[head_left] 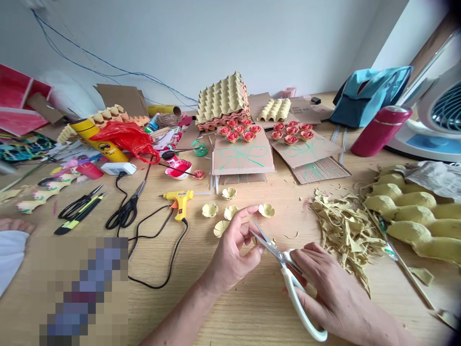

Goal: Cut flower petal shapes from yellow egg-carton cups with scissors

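Over the wooden table (252,317), our right hand (319,286) grips white-handled scissors (281,257), blades parted, slanting forward-left toward our left hand's (232,252) curled thumb and fingers; whether those pinch anything, we can't tell.

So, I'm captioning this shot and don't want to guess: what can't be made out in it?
All in the head view:
What, if anything, the left hand pinches: its own grip hides it.
What lies under the red bag: the bag covers it.
What the lower-left patch shows: blurred into blocks.
The whole fan: cut off by the right edge.
The wearer of the white sleeve: cut off by the left edge.
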{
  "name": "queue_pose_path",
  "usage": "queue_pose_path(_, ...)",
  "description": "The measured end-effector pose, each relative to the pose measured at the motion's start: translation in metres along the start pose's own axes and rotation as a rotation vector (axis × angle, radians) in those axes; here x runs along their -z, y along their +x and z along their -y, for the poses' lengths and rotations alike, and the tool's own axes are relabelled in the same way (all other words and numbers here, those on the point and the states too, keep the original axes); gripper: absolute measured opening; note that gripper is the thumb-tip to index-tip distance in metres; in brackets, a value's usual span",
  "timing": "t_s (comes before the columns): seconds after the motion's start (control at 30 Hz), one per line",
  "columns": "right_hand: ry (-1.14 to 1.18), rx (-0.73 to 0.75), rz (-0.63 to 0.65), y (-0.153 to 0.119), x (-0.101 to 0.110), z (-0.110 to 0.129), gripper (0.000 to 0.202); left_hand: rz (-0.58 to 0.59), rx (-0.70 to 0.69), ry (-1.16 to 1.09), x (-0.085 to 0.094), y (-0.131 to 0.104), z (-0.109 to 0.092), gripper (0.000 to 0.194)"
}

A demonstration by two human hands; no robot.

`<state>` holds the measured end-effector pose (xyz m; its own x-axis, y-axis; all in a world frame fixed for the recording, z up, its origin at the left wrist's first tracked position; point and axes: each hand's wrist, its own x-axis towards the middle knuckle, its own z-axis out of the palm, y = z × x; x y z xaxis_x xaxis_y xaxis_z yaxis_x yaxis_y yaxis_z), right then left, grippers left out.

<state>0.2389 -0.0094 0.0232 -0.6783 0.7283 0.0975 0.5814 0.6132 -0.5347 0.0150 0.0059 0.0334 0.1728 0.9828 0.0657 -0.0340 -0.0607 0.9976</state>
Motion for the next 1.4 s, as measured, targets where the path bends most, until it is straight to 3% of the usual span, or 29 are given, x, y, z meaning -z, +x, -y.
queue_pose_path(0.53, 0.050, -0.060, 0.050, -0.008, -0.007, -0.014, 0.020, 0.042, -0.011, -0.012, -0.001, 0.004, 0.000, 0.069)
queue_pose_path(0.77, 0.041, -0.044, 0.024, -0.002, 0.000, -0.004, 0.026, 0.047, -0.018, -0.045, 0.000, 0.003, -0.002, 0.069)
queue_pose_path(0.97, 0.059, -0.140, 0.034, 0.006, 0.007, 0.008, 0.031, 0.049, 0.018, -0.116, 0.004, 0.005, -0.001, 0.066)
queue_pose_path(1.23, 0.178, -0.249, -0.060, 0.008, 0.005, 0.004, 0.030, 0.039, 0.076, -0.244, 0.001, 0.006, 0.000, 0.062)
queue_pose_path(1.4, 0.388, -0.273, -0.129, 0.007, 0.005, -0.001, 0.025, 0.061, 0.114, -0.285, 0.000, 0.006, 0.002, 0.064)
